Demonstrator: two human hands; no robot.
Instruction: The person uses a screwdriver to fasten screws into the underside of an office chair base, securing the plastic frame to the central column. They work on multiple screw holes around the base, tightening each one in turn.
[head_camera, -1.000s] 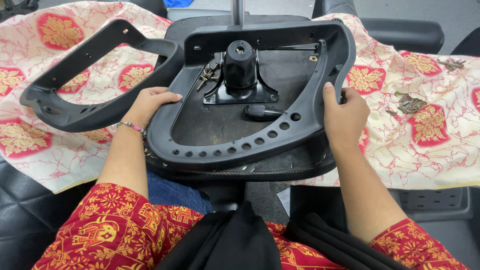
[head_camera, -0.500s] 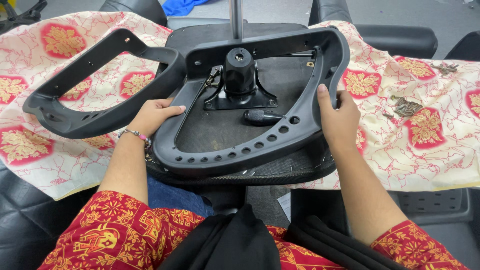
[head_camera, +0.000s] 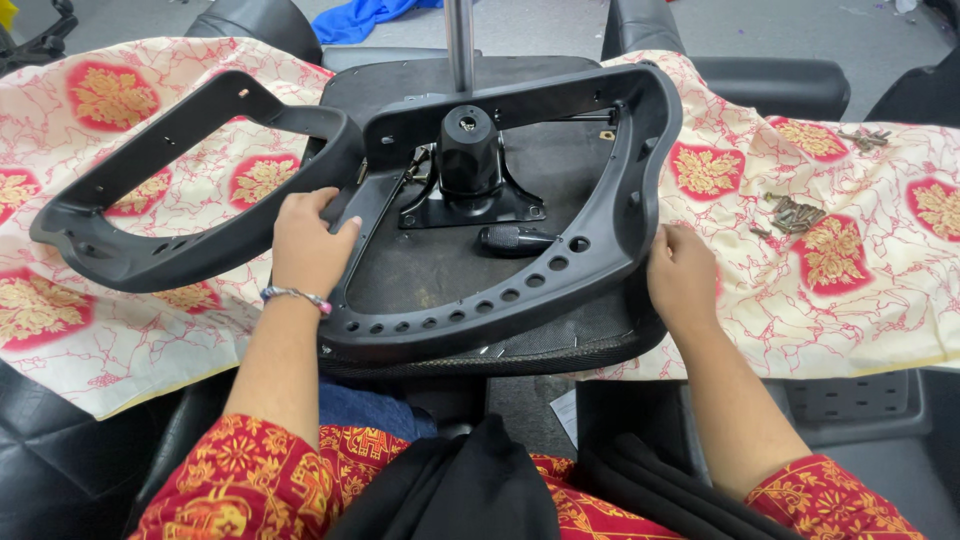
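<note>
Sliding lower along the right rim, the right hand (head_camera: 683, 280) is now gripping the black plastic seat frame (head_camera: 600, 235), while the left hand (head_camera: 305, 245) is clasping its left edge. Centre-scene, the frame is lying over an upturned chair seat (head_camera: 560, 345), patterned cloth (head_camera: 860, 270) and loose screws (head_camera: 795, 213) lying right.

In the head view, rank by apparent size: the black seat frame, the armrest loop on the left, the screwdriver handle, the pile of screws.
1. black seat frame
2. armrest loop
3. screwdriver handle and pile of screws: they look alike, so I leave them unranked.
</note>
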